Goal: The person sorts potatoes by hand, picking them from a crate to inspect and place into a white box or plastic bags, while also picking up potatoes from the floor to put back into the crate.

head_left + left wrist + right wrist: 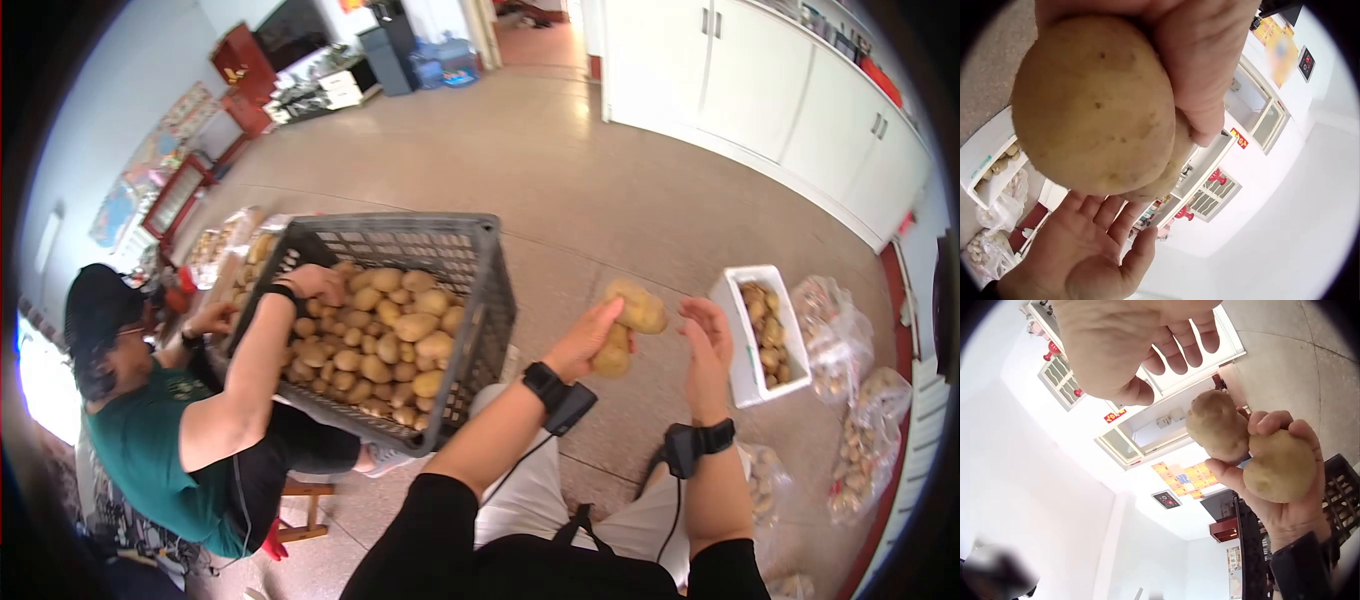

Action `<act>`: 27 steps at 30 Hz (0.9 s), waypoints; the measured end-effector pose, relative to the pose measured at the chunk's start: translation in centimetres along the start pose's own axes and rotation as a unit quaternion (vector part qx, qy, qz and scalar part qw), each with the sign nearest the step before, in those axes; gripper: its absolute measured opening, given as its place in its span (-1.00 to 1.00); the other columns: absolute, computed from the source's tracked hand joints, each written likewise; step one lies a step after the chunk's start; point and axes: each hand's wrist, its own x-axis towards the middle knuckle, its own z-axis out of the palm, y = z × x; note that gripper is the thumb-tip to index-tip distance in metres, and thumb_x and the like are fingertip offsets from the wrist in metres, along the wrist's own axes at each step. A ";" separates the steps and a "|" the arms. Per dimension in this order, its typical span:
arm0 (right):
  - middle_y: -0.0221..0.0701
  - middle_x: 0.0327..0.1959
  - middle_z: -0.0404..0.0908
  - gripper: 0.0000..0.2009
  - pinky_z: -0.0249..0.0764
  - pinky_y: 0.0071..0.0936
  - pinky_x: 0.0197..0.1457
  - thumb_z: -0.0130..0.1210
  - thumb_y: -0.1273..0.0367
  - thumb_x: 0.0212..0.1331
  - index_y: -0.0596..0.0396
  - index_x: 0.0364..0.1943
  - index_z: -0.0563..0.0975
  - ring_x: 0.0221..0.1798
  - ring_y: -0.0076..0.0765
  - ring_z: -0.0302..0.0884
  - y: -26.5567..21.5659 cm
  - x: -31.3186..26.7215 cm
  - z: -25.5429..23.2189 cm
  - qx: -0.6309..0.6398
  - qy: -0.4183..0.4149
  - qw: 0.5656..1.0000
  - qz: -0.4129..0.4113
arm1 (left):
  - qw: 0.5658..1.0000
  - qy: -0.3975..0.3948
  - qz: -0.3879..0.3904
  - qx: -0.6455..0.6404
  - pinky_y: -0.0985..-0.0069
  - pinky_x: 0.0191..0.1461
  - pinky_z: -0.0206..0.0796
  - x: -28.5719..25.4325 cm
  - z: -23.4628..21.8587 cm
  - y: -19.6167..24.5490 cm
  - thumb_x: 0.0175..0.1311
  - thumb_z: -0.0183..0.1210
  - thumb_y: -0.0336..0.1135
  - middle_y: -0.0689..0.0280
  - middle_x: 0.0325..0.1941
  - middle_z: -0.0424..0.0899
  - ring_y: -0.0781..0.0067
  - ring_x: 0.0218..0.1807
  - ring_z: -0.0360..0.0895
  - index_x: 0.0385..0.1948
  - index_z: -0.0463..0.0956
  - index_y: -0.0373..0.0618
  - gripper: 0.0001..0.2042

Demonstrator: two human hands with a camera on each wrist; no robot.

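Note:
My left hand (588, 338) is raised in front of me and grips two tan potatoes, one (640, 308) above the other (612, 357). In the left wrist view the larger potato (1094, 103) fills the frame under my curled fingers (1200, 59), with the second potato (1171, 167) tucked behind it. My right hand (706, 335) is held open just right of them, palm toward the potatoes, empty and not touching them. In the right wrist view the right hand (1119, 344) hangs with loosely bent fingers, and both potatoes (1216, 425) (1282, 465) sit in my left hand.
A dark plastic crate (480, 300) full of potatoes stands tilted to my left. Another person (160, 440) in a green shirt reaches into it. A white foam box (742, 370) with small potatoes and clear bags of potatoes (860, 440) lie on the floor to the right.

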 end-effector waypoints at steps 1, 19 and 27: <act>-0.36 -0.08 0.42 -0.71 0.26 -0.49 0.06 -0.01 0.48 0.07 0.17 -0.07 0.37 0.00 -0.43 0.34 -0.1 0.1 0.1 0.018 -0.009 1.000 -0.007 | 0.999 0.024 0.021 0.001 0.50 -0.41 0.39 0.3 -0.1 0.3 0.26 -0.13 0.12 0.32 -0.42 0.48 0.50 -0.44 0.47 -0.10 0.33 -0.07 -0.56; -0.44 -0.28 0.46 -0.75 0.32 -0.63 -0.16 0.03 0.44 0.08 0.16 -0.13 0.42 -0.20 -0.57 0.40 0.4 -0.4 0.0 -0.061 0.006 0.998 -0.009 | 0.943 0.218 0.220 0.123 0.50 -0.46 0.41 -3.8 -6.1 22.6 0.09 0.08 0.19 0.35 -0.45 0.44 0.53 -0.43 0.49 -0.07 0.33 -0.07 -0.45; -0.44 -0.23 0.46 -0.74 0.35 -0.63 -0.13 0.05 0.46 0.07 0.16 -0.11 0.42 -0.20 -0.56 0.41 0.8 -0.2 0.0 -0.102 -0.016 0.995 -0.006 | 0.714 0.532 -0.053 0.453 0.41 0.05 0.28 -15.3 -24.4 18.9 -0.01 0.12 0.20 -0.03 0.06 0.43 0.18 0.06 0.42 0.05 0.32 -0.35 -0.24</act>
